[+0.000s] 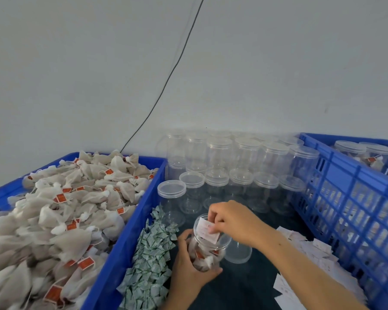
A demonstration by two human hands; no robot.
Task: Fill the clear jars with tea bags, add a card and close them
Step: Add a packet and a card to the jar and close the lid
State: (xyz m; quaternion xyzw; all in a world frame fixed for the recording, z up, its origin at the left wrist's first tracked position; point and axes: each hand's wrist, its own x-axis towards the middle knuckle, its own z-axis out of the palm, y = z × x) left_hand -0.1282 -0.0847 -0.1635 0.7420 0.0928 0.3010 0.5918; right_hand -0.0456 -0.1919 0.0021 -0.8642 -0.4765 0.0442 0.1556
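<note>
Head view looks down on a dark surface (244, 285) set between two blue plastic crates. At bottom centre, the left hand (188, 267) wraps its fingers around a clear plastic jar (207, 249) that is tilted toward the person and already part-filled with beige tea bags bearing orange tags. The right hand (231, 217) pinches a small white printed card (207, 229) between thumb and fingers, with the card's lower part inside the jar's open mouth. So both grips are closed: the left on the jar, the right on the card. Just right of the jar, a clear round lid (239, 251) lies on the surface. The left blue crate (126, 238) holds a heaped pile of loose tea bags (54, 220). Beside its wall lies a strip of small green-and-white sachets (150, 265). Behind the hands stand rows of empty lidded clear jars (233, 171). More white cards (307, 247) lie scattered at the right, near the right blue crate (345, 198), which holds filled, lidded jars (363, 153).
</note>
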